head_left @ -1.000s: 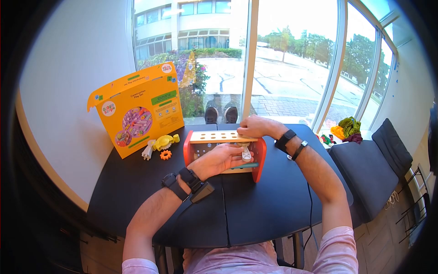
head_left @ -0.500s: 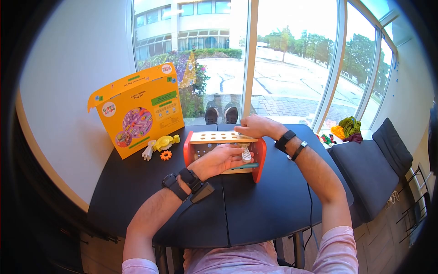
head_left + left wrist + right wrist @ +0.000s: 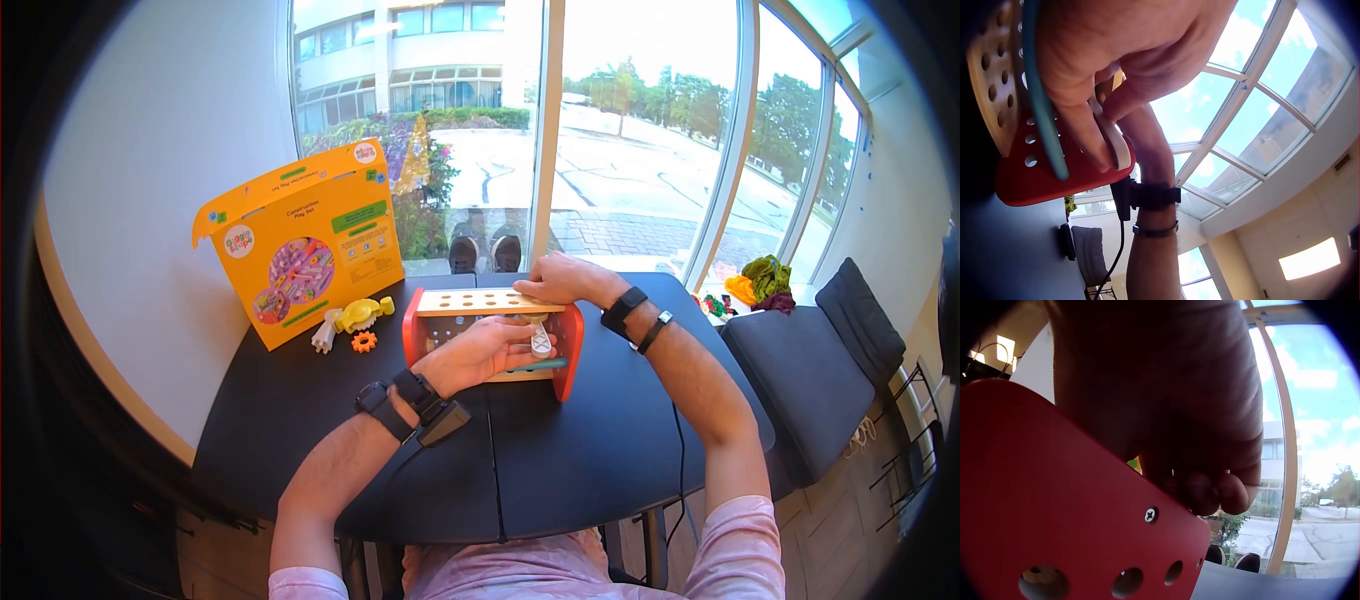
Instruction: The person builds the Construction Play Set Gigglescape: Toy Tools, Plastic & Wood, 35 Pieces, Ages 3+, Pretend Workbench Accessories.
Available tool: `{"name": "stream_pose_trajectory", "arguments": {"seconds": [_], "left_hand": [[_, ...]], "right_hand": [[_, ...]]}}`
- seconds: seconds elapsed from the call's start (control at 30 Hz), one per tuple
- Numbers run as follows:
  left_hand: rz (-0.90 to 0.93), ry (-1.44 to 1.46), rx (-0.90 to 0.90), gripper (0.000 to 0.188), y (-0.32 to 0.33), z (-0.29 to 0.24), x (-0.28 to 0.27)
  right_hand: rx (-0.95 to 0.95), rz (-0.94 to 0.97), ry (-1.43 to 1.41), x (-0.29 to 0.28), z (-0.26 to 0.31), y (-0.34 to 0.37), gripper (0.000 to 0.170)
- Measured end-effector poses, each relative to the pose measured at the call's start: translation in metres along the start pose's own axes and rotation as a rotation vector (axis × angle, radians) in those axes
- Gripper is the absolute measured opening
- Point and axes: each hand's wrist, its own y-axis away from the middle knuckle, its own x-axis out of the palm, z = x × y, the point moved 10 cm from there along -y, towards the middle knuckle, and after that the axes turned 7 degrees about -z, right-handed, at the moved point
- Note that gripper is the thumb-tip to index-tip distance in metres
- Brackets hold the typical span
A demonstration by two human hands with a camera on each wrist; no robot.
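A toy workbench (image 3: 460,309) with a wooden perforated top and red side panels stands on the table in front of me. Reaching in beneath the top, my left hand (image 3: 475,350) pinches a whitish flat strip (image 3: 541,343) with a rounded end and an X pattern. The left wrist view shows this strip between thumb and fingers, close to the red side panel (image 3: 1072,169). A teal bar (image 3: 1041,100) runs along the front. My right hand (image 3: 560,279) grips the top's right end, its fingers curled over; the red panel hides the fingertips in the right wrist view.
To the left stand an orange play-set box (image 3: 310,240), a yellow toy piece (image 3: 360,313), a grey piece (image 3: 326,331) and an orange gear (image 3: 364,342). A black cable (image 3: 682,450) crosses the table's right side. Beyond it is a dark chair (image 3: 800,380); windows face the table.
The right hand has shifted slightly to the left and forward along the bench top. The left hand keeps its pinch on the strip, which has barely moved.
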Motion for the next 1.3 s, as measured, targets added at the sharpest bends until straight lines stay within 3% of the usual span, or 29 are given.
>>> {"name": "stream_pose_trajectory", "arguments": {"seconds": [0.2, 0.4, 0.5, 0.7, 0.8, 0.9, 1.0, 1.1, 1.2, 1.3], "left_hand": [[0.030, -0.004, 0.007, 0.036, 0.002, 0.000, 0.002], [0.045, -0.007, 0.002, 0.034, 0.001, 0.000, 0.001], [0.020, 0.008, 0.005, 0.037, 0.002, 0.001, 0.000], [0.035, 0.001, 0.007, 0.038, 0.001, 0.001, 0.000], [0.040, -0.002, 0.012, 0.038, 0.002, 0.001, 0.002], [0.031, -0.010, 0.005, 0.038, 0.003, 0.001, 0.003], [0.030, -0.012, 0.004, 0.038, 0.003, 0.001, 0.003], [0.041, -0.011, 0.012, 0.038, 0.003, 0.001, 0.003], [0.040, -0.013, 0.008, 0.039, 0.002, 0.002, 0.002], [0.040, -0.008, 0.005, 0.039, 0.002, 0.002, 0.002]], "right_hand": [[-0.086, -0.113, -0.022, 0.001, 0.000, -0.004, 0.073], [0.095, -0.019, 0.081, -0.012, 0.006, 0.010, 0.066], [-0.022, -0.159, 0.035, -0.002, -0.002, 0.001, 0.065], [0.092, -0.008, 0.090, -0.010, 0.007, 0.011, 0.054], [0.010, -0.113, 0.042, -0.003, -0.001, 0.001, 0.059], [-0.043, -0.055, -0.014, 0.005, 0.000, 0.000, 0.061], [0.058, 0.017, 0.070, -0.005, 0.007, 0.010, 0.062], [0.010, -0.085, 0.048, -0.008, 0.005, 0.009, 0.065], [-0.073, -0.054, -0.037, 0.007, -0.001, -0.001, 0.070], [0.060, 0.014, 0.035, -0.002, 0.001, 0.009, 0.067]]}}
